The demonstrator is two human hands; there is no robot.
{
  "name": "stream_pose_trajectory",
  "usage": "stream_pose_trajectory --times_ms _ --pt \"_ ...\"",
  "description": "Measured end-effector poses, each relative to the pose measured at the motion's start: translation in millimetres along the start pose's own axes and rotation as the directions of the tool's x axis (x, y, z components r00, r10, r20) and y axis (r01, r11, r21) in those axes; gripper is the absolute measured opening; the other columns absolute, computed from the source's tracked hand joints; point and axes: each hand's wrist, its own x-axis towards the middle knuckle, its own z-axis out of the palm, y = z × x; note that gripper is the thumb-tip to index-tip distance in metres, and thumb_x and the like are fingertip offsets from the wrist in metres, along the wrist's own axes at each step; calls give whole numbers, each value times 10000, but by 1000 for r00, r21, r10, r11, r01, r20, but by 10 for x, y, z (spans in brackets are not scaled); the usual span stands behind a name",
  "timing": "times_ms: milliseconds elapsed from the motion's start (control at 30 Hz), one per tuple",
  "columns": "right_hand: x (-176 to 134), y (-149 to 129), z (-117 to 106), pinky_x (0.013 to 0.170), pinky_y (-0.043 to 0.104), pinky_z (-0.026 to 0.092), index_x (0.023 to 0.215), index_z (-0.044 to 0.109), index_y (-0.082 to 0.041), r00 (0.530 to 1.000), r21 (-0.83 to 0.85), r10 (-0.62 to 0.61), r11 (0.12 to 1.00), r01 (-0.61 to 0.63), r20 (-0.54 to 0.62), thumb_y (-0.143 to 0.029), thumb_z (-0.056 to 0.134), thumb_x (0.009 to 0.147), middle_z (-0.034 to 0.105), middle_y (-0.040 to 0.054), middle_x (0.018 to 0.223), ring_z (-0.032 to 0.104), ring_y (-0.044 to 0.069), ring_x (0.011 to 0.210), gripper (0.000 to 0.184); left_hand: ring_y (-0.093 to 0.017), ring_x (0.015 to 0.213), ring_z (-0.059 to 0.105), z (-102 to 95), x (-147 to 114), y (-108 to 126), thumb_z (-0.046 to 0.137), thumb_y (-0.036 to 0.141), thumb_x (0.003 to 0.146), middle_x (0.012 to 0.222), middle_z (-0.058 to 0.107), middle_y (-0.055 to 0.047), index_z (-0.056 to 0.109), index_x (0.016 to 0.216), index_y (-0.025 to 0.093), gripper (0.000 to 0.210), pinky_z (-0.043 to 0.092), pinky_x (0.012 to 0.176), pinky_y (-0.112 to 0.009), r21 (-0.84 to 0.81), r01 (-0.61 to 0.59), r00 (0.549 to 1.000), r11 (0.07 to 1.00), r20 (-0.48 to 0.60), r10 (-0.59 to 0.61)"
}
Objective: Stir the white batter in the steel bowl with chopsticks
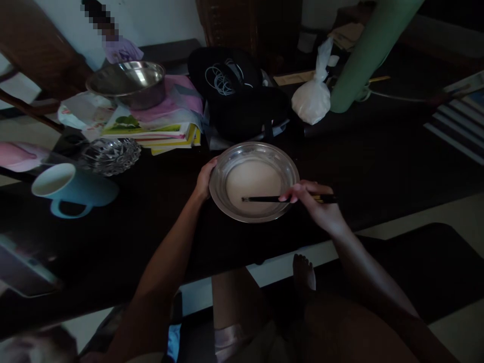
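A shallow metal bowl [253,216] stands on the dark table in front of me, with a smooth whitish liquid [254,176] in its bottom. My left hand [205,180] is closed on the bowl's left side, its fingers partly hidden behind the rim. In my right hand [313,201] are dark chopsticks [262,199], held close together over the right rim. Their tips point left and reach the liquid near its front edge; how deep they dip I cannot tell.
At left are a light-blue mug [85,190], a cut-glass dish [111,155] and a larger steel basin [139,93] on books [181,133]. Behind the bowl lies an open black case [245,111]. A knotted bag of white powder [312,101] stands beside a green cylinder [363,60].
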Motion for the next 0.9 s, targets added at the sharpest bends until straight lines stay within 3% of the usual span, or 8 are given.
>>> stream_pose_trajectory --times_ms 200,400,600,733,900 --pt "139 116 176 827 372 448 753 717 -269 994 -216 -109 971 102 -23 -489 503 969 790 -8 848 703 162 766 375 -265 1120 650 2 -10 5 581 395 799 1014 751 -59 714 958 198 286 477 1012 -384 6 -21 1000 1000 12 21" --pt "144 110 -64 821 374 456 680 667 -260 981 -278 -106 959 57 -164 -472 525 962 781 -6 809 680 168 728 381 -266 1092 660 -5 -1 -8 610 412 792 1016 759 -51 728 964 201 297 492 984 -379 -5 -16 1000 1000 18 16" --pt "16 -26 -326 762 368 506 586 595 -238 972 -118 26 991 -55 -235 -451 565 941 754 10 720 696 187 705 415 -265 1091 657 -6 7 -11 587 403 792 1024 758 -53 727 939 208 282 497 977 -374 -1 -10 1000 1000 22 10" --pt "-51 -82 -358 702 346 527 569 580 -237 982 6 106 994 -106 -160 -441 582 930 740 7 676 702 187 678 415 -279 1121 643 -3 -3 5 593 414 781 1016 753 -58 715 935 204 287 486 996 -390 11 -4 1000 1000 19 4" --pt "-53 -44 -97 752 349 536 621 629 -235 998 41 58 997 -59 18 -456 561 941 776 10 761 725 184 746 394 -270 1107 650 -13 4 -7 587 423 787 1033 740 -62 706 971 202 312 487 994 -394 31 -14 1000 999 14 14"
